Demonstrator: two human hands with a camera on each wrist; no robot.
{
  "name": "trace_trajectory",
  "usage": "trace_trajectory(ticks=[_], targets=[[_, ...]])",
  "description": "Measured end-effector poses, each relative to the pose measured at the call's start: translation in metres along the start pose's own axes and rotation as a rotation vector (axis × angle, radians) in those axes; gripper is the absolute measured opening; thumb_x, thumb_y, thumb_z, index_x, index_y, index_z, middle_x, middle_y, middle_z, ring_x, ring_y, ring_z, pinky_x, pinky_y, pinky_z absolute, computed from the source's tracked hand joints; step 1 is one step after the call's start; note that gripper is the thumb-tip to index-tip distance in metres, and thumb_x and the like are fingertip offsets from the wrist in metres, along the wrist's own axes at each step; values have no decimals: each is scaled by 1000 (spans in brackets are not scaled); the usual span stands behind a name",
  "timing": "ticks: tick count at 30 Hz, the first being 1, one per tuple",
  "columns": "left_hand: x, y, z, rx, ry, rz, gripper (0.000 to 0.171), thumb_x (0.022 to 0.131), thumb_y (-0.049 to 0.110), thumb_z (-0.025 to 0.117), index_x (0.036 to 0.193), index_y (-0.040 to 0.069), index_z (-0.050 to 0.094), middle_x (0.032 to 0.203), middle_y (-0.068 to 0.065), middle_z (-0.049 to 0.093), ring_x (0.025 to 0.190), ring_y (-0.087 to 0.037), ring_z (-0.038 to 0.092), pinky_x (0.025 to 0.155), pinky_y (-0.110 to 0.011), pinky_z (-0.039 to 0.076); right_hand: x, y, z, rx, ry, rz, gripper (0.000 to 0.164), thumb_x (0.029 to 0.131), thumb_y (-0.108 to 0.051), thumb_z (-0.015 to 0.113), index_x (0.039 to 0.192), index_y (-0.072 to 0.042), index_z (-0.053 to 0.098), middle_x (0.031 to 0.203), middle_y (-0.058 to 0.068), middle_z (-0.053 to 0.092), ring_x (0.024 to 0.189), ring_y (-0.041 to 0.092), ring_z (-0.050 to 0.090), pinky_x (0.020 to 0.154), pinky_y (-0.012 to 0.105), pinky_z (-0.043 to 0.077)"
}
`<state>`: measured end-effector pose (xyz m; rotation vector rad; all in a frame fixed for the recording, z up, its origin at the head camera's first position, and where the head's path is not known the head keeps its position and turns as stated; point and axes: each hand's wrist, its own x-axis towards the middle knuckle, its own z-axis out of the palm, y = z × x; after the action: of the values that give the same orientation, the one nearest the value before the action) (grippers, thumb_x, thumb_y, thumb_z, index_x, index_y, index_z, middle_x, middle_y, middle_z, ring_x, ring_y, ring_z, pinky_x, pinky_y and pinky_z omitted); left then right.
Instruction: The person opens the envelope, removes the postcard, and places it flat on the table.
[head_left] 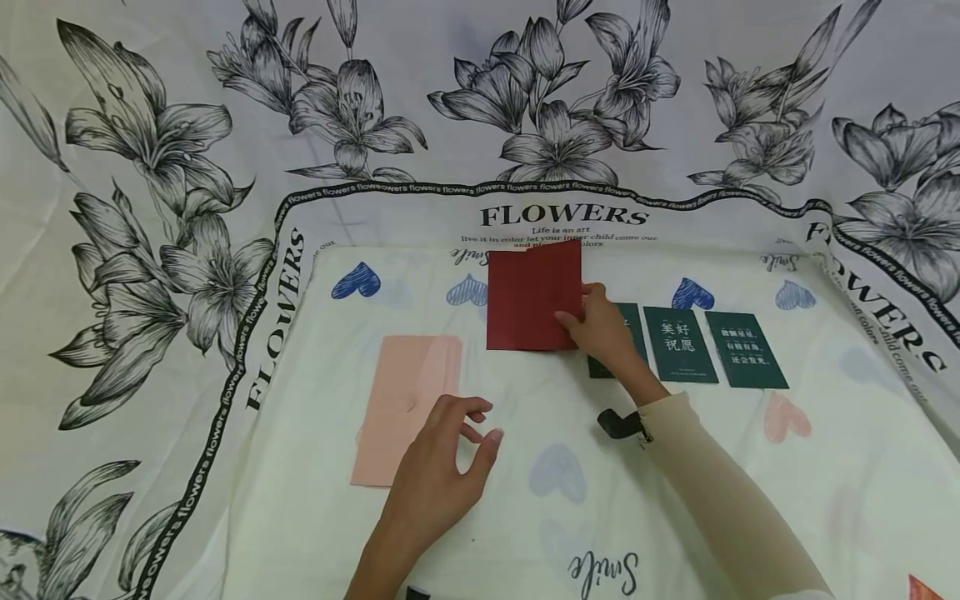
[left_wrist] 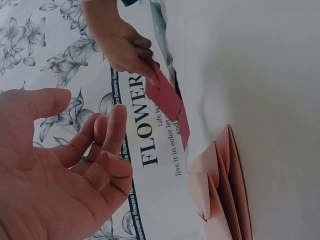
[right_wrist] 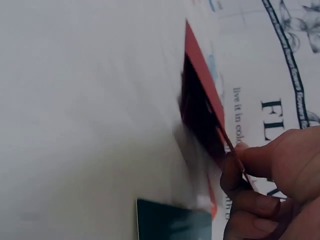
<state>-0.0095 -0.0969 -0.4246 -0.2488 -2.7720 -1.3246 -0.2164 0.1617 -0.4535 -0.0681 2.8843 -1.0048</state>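
Note:
My right hand (head_left: pixel 603 329) pinches the right edge of a red envelope (head_left: pixel 528 300) between thumb and fingers. In the right wrist view the red envelope (right_wrist: pixel 202 85) is tilted, its right-hand side lifted and its underside dark. My left hand (head_left: pixel 442 475) holds nothing; its fingers are loosely bent, beside and partly over the pink envelopes (head_left: pixel 408 375). The left wrist view shows several pink envelopes (left_wrist: pixel 220 185) in a small stack, their edges fanned apart. Under and beside my right forearm lie dark green cards with white writing: one partly hidden (head_left: pixel 632 325), a middle one (head_left: pixel 681 358) and a right one (head_left: pixel 746 362).
A white cloth (head_left: pixel 300 517) with hearts and lettering covers the table. Beyond its edge spreads a sheet printed with black lilies (head_left: pixel 555 142). A black strap end (head_left: pixel 618 423) sticks out at my right wrist. A red corner (head_left: pixel 922 588) shows at the lower right.

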Motion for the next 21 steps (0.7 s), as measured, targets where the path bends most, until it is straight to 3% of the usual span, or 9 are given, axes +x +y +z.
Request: trace_trajectory(ticks=[5, 9, 16, 21], targets=[[1, 2, 1, -14, 2, 6, 29, 104, 35, 68, 132, 33, 59, 120, 25, 53, 95, 8, 62, 82, -33, 54, -19, 6, -19, 98, 21, -49, 72, 107, -30, 66, 157, 3, 27, 121, 27, 71, 101, 35, 72, 78, 45, 56], [2, 3, 0, -52, 5, 6, 29, 106, 32, 66, 134, 34, 58, 120, 25, 53, 95, 7, 62, 84, -35, 54, -48, 1, -32, 171, 14, -80, 73, 107, -34, 66, 158, 0, 26, 118, 22, 75, 100, 33, 73, 80, 43, 55], [7, 9, 4, -169, -8, -3, 35, 113, 43, 50, 146, 32, 48, 128, 26, 57, 105, 4, 65, 78, -32, 53, -124, -15, -41, 300, -7, -156, 71, 105, -30, 69, 159, -8, 28, 112, 11, 78, 88, 19, 76, 72, 35, 60], [10, 18, 9, -359, -103, -36, 45, 112, 49, 47, 155, 36, 36, 137, 21, 58, 114, 0, 65, 90, -34, 54, -178, -28, -42, 374, -6, -170, 70, 103, -25, 73, 159, -17, 31, 110, 2, 80, 86, 11, 76, 73, 32, 61]])
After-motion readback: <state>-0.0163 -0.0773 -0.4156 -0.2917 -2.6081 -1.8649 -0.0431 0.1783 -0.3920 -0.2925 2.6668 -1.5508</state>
